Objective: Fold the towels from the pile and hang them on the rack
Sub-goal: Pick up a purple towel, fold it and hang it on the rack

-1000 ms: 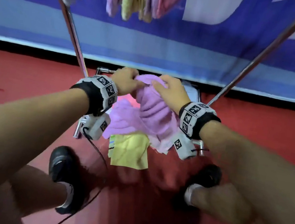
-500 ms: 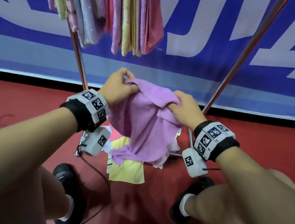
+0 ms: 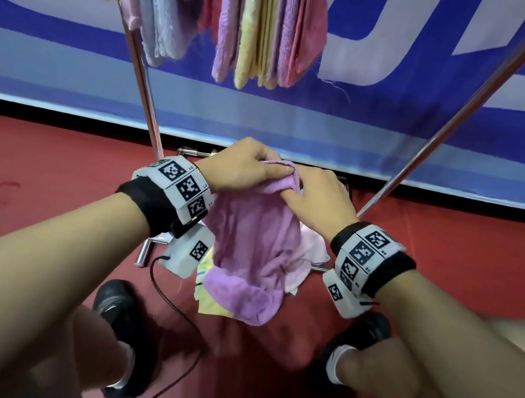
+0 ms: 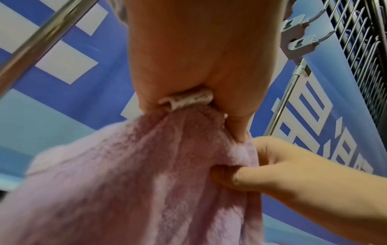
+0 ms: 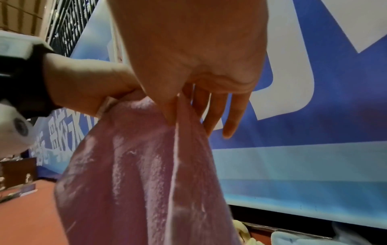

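Purple towel, held up in both my hands below the rack.

My left hand (image 3: 242, 164) clenches the towel (image 3: 253, 242) at its bunched top edge, white tag showing between thumb and fingers; my right hand (image 3: 316, 201) pinches the same edge just beside it. The cloth hangs free above the pile (image 3: 212, 305) on the red floor (image 3: 48, 184). Folded towels (image 3: 250, 12) hang on the rack (image 3: 145, 82) overhead.

Dim, even light; wrist views soft and blurred, edges bowed.
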